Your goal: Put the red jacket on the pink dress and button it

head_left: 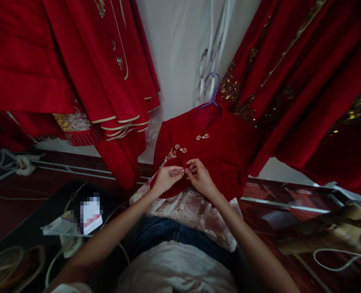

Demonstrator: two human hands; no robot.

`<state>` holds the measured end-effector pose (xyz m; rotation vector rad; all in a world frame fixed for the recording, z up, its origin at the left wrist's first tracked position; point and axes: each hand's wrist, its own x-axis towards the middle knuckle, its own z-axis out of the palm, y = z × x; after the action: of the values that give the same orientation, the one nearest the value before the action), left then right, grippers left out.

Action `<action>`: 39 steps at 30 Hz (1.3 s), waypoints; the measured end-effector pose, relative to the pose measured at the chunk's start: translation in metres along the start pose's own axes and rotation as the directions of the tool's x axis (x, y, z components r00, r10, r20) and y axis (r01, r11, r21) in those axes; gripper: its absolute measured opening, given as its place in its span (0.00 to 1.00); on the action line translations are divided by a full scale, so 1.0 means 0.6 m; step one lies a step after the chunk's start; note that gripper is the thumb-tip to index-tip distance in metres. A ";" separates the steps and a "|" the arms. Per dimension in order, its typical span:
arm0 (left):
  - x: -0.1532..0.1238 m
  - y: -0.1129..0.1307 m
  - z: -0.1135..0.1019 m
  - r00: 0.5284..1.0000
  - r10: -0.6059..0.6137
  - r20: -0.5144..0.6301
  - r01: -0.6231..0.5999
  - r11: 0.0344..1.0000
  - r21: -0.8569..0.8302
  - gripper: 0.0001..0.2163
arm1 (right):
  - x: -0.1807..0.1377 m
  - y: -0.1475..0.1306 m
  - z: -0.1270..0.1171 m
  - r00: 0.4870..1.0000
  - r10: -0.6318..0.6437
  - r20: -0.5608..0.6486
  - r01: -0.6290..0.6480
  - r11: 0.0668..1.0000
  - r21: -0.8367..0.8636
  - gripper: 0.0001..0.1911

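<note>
Red jacket: The red jacket (217,156) is right in front of you, its lower part over your lap; your hands hide some of its front.
Beads: A flower clasp (202,137) sits near the neck. More bead flowers (177,149) sit lower, partly on a dark fold, so their ends are hard to see.
Left hand: Your left hand (170,178) has its fingers pinched on a tiny bead fastener (185,170) at the jacket's front.
Right hand: Your right hand (200,178) pinches there too, tips just beside the left ones. Which bit each holds is too small to tell.
Hanger: A purple hanger (213,99) pokes out of the neck; the rest is inside the jacket.
Lap: Shiny pink cloth (195,211) peeks out below, over blue jeans (151,232).
Desk: On the black desk (25,228) at your left, a white and red thing (91,213) is blurred into blocks.
Red clothes: Left clothes (101,73) and right clothes (308,110) hang down, cut off at the top.
Far right: A brown thing (329,234) is too smeary to name.
</note>
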<state>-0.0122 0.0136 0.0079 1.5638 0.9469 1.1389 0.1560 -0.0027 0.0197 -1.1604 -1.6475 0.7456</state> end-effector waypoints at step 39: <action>-0.009 0.047 -0.027 0.912 0.388 0.134 -0.362 0.605 0.710 0.06 | 0.005 -0.083 -0.173 0.998 -0.065 0.009 0.065 0.958 -0.280 0.14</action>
<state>-0.0274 0.0056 0.0356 2.5028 1.2138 1.1285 0.2347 -0.0221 0.1013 -1.2945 -1.8238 0.4787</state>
